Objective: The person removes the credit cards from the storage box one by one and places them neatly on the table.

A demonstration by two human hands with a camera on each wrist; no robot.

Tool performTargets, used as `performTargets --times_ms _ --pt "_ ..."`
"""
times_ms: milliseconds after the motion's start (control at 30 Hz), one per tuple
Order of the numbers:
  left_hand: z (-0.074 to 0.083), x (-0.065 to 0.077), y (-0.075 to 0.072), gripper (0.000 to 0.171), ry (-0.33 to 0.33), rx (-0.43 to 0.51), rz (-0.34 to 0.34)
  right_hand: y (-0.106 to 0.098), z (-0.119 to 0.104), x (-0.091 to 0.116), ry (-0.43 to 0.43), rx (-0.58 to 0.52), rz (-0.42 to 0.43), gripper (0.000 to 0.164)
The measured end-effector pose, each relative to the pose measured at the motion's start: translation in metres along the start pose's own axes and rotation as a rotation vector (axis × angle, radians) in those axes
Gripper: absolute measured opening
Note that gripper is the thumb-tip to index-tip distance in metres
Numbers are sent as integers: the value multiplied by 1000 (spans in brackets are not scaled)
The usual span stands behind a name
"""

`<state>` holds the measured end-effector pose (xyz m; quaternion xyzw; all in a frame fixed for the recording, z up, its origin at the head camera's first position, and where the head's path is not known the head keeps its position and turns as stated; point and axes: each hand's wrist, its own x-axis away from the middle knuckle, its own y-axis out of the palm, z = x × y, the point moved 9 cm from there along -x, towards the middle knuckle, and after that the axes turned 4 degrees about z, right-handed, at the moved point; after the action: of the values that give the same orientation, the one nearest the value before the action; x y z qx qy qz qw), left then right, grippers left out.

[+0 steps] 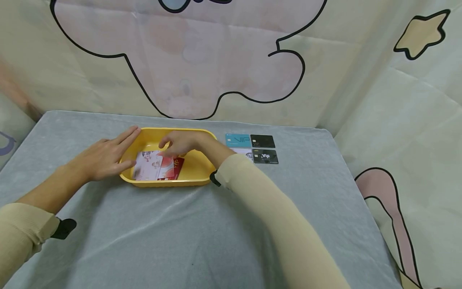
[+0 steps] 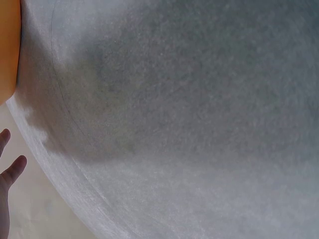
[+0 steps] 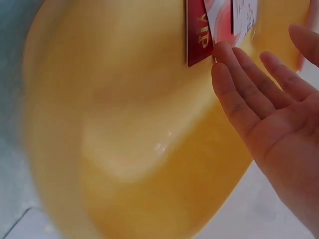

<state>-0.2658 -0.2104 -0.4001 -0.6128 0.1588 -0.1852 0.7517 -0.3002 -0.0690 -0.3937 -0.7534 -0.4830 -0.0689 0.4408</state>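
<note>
A yellow plastic basket [image 1: 195, 168] stands near the back of the cloth-covered table. Inside it lie overlapping cards: a pale pink-and-white card [image 1: 146, 166], a pink card with a round pattern [image 1: 167, 167], and a dark red card [image 3: 198, 37] with gold VIP lettering. My left hand [image 1: 102, 157] is at the basket's left end, fingers extended along the rim and thumb near its front corner. Reaching in over the back edge of the cards is my right hand [image 1: 184, 142]. Its fingertips [image 3: 223, 74] are right at the cards, with the fingers fairly straight in the right wrist view.
Right of the basket, a blue VIP card [image 1: 238, 140], a black card [image 1: 262, 141] and a black Vip card [image 1: 265, 156] lie in a block with a white card [image 1: 247, 153], partly hidden by the right sleeve. A patterned curtain [image 1: 252, 68] hangs behind the table.
</note>
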Motion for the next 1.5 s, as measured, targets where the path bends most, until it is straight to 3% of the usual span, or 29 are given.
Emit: performTargets --times_ms 233,633,1300,1500 --pt "1 -1 0 86 9 1 3 6 -4 -5 6 13 -25 54" --pt "2 0 0 84 29 -2 28 10 -8 -11 37 34 3 54" --pt "3 0 -2 83 51 4 49 13 -16 -15 -13 11 31 47" --pt "0 1 0 84 42 3 41 8 -21 -16 -69 -27 96 38"
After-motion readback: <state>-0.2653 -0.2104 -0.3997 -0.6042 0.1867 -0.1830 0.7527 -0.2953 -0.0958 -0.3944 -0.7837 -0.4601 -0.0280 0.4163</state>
